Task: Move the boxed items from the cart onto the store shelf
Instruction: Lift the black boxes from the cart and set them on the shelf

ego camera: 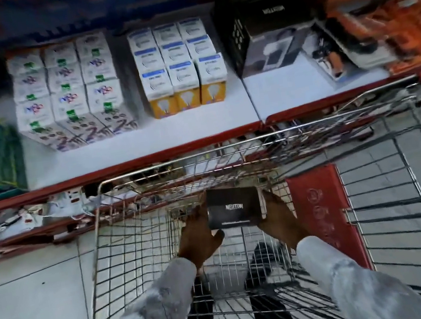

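From the head camera, both hands gripped one black box (pixel 234 207) inside the wire cart (pixel 123 243): the left hand (pixel 198 236) clamped on its left edge, the right hand (pixel 278 220) on its right edge. Beyond the hands lay the store shelf (pixel 130 144), with rows of white boxes (pixel 67 85) and bulb boxes (pixel 180 65) standing on it.

- A single head-worn wide-angle view is given, aimed forward and steeply down.
- The cart (pixel 242 236) is seen close, at lower centre.
- The shelf (pixel 146 141) is spread across the upper frame.
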The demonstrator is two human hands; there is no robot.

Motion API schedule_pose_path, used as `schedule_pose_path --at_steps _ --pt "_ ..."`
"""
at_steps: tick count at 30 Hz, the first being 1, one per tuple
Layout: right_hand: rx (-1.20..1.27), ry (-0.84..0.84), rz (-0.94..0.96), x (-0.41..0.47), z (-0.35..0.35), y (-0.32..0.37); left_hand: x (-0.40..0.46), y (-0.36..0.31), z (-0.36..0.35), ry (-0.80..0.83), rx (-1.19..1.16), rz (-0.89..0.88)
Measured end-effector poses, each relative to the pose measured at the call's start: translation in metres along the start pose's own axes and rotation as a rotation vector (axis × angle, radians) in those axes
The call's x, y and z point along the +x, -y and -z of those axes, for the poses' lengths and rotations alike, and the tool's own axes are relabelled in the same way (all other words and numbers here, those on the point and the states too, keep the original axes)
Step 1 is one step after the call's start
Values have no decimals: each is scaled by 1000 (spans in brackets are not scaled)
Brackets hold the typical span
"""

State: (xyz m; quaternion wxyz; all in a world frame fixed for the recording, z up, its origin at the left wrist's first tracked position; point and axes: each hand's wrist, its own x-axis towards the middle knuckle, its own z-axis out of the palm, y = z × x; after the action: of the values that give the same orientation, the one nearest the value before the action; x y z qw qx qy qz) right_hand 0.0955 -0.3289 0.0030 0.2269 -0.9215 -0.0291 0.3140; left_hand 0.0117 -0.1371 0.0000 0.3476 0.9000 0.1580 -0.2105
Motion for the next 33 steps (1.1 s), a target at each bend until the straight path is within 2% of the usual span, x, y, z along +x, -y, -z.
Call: schedule_pose_path --at_steps 3,5,9,13,16,19,28,33 --pt "179 123 -130 10 0 -11 10 -13 -16 -115 -233 73" --pt "343 221 -219 17 -2 -18 16 -19 -25 -146 -332 192" --pt "575 278 -217 50 -32 -58 22 -24 -39 -211 -417 345" --pt "632 259 -236 35 -7 -45 13 -37 -33 -228 -518 418" --pt "602 197 -188 18 19 -31 -5 -53 -17 -295 -580 364" --pt "587 125 -90 -6 52 -8 -22 -63 5 -354 -546 316" --pt "539 -86 137 -72 141 34 -68 -101 87 -443 -537 149" --pt "500 -244 237 -98 194 57 -81 -137 132 -511 -491 -7"
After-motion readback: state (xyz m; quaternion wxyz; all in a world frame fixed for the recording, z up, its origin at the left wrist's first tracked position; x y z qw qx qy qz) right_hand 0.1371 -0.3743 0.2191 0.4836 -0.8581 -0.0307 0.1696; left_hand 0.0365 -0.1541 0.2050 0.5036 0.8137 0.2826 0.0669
